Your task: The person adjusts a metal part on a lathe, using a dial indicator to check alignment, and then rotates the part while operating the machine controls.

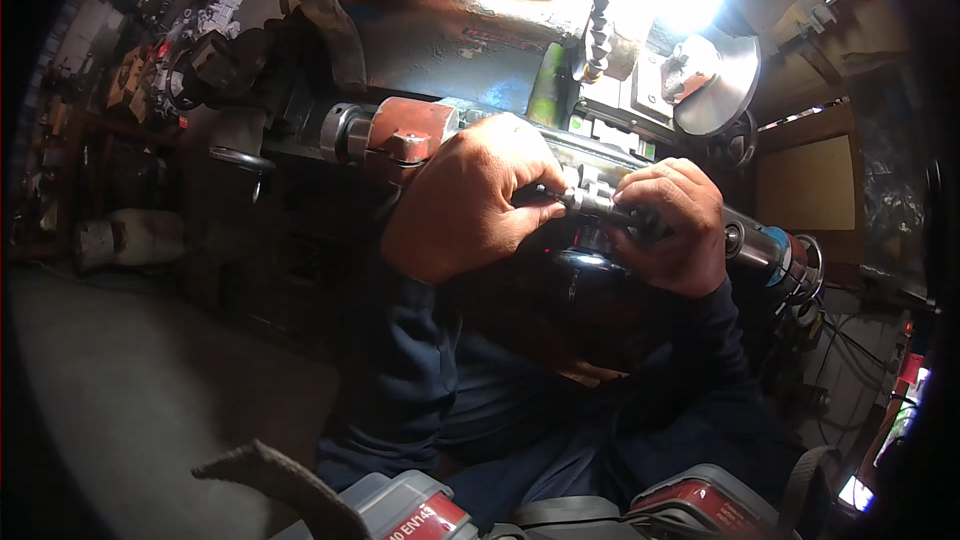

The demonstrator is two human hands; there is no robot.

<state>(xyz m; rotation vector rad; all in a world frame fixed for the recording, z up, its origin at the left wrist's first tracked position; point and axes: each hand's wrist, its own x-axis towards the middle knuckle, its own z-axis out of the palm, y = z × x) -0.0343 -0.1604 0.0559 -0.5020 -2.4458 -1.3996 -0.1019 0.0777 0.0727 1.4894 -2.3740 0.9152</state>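
Both of my hands are raised in front of the machine, close together, with a small shiny stepped metal part (590,200) between them. My left hand (465,205) pinches its left end between thumb and forefinger, with the back of the hand turned up. My right hand (680,225) is closed round the part's darker right end; its fingers hide much of that end. Left of my left hand is a red clamp-like block (412,130) on the machine. Beneath the part, a round shiny knob or handwheel (588,260) partly shows.
A large worn reddish machine cover (430,15) spans the back. A bright lamp and a black segmented hose (598,10) hang above the work. A steel cylinder (755,245) with a handwheel is on the right. Two grey filter cartridges (410,505) show at the lower edge.
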